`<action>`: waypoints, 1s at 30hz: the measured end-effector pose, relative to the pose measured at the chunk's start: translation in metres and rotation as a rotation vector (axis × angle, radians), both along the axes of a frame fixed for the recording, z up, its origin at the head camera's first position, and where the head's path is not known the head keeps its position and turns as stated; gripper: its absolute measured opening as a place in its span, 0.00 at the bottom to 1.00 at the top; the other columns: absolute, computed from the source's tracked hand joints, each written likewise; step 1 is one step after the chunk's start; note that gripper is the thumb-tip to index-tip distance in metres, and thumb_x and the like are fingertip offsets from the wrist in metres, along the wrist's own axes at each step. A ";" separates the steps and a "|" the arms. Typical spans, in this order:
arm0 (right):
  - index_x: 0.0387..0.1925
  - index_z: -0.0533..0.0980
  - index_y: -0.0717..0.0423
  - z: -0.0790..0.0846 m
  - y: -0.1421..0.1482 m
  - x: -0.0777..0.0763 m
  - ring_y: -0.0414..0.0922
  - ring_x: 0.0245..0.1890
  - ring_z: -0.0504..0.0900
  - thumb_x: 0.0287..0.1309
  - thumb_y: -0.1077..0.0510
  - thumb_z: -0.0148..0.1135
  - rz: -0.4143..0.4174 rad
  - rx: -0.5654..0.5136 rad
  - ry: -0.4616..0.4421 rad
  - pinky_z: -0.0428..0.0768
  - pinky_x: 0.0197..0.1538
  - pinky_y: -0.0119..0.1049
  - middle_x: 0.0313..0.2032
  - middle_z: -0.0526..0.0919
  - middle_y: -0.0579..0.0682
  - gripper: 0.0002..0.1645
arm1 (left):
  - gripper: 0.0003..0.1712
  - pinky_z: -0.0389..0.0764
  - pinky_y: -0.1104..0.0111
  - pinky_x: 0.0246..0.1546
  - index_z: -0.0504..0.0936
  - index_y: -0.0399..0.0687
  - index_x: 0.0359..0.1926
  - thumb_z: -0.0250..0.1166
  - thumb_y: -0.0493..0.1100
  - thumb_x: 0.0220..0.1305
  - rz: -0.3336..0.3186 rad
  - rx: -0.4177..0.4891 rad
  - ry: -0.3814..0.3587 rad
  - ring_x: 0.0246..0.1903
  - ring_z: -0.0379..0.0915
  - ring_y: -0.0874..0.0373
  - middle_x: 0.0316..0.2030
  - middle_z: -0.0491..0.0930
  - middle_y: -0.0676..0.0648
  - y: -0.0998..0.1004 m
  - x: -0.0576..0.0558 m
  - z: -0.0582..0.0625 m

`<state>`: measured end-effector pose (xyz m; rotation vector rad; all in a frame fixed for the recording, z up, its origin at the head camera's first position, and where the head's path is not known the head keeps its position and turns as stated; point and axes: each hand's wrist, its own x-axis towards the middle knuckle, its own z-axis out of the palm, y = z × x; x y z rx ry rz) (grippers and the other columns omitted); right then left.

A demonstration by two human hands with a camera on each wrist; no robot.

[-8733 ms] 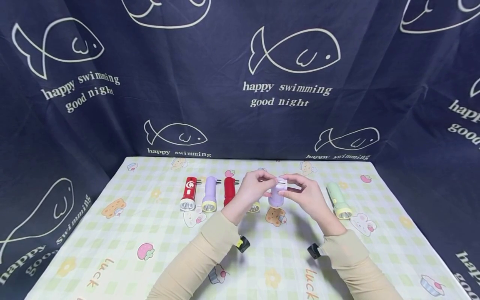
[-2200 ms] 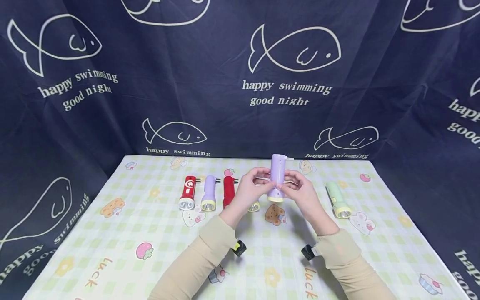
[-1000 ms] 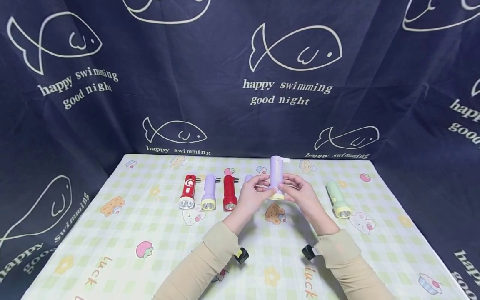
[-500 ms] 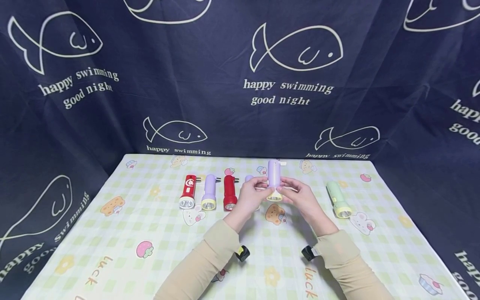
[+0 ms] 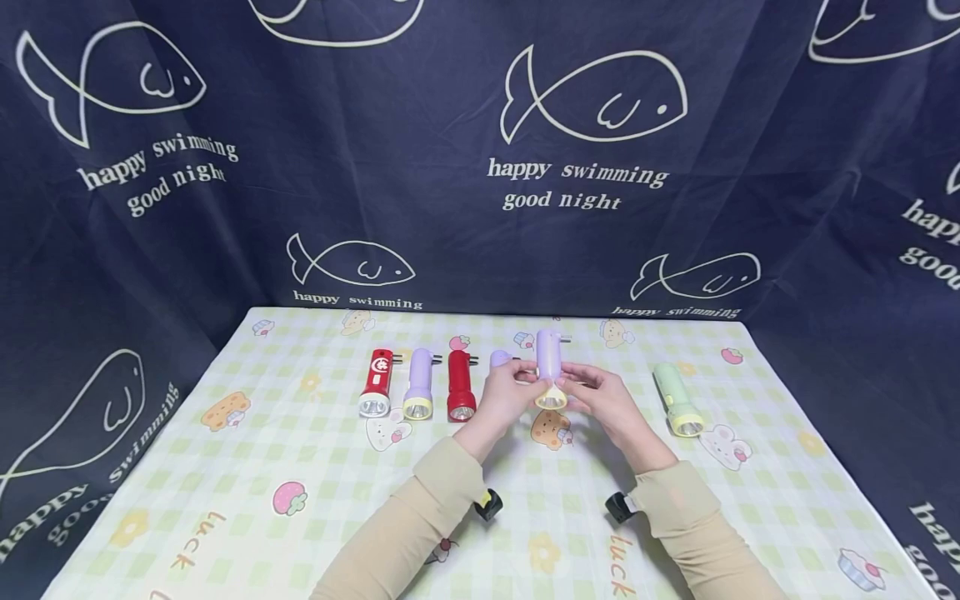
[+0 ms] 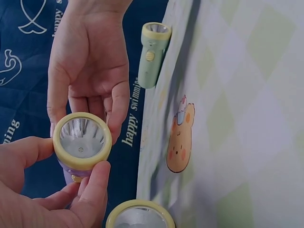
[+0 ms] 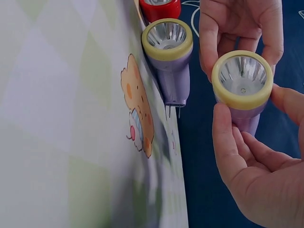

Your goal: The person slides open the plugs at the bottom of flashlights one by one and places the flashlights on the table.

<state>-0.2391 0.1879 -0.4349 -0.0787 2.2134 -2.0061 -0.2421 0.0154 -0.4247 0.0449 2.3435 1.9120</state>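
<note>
Above the table, both hands hold a purple flashlight with a pale yellow head (image 5: pixel 550 360). Its lens (image 7: pixel 242 78) faces back toward the person, and the metal plug prongs (image 5: pixel 566 339) stick out rightward at the far end. My left hand (image 5: pixel 504 398) pinches the head from the left, thumb at the yellow rim. From the right, my right hand (image 5: pixel 609 402) grips the same head between thumb and fingers. A small yellow switch (image 6: pixel 76 178) shows on the flashlight's side in the left wrist view, close to the left fingers.
Left of the hands lie a red flashlight with white head (image 5: pixel 376 385), a purple one (image 5: pixel 418 385) and a red one (image 5: pixel 460 387). Another purple flashlight (image 7: pixel 173 78) is partly behind the left hand. A green flashlight (image 5: pixel 677 402) lies right on the checked tablecloth (image 5: pixel 300 550).
Earlier the hands were at the flashlight's plug end; now they hold its head. Since then the flashlight has been lowered and tilted, so its lens shows toward the person.
</note>
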 end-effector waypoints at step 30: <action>0.58 0.65 0.77 -0.010 0.005 -0.004 0.40 0.35 0.84 0.60 0.62 0.59 0.062 0.042 -0.069 0.83 0.44 0.37 0.53 0.76 0.69 0.29 | 0.16 0.74 0.74 0.21 0.83 0.38 0.43 0.66 0.47 0.60 -0.044 -0.534 0.140 0.20 0.73 0.62 0.25 0.82 0.49 0.016 0.003 -0.001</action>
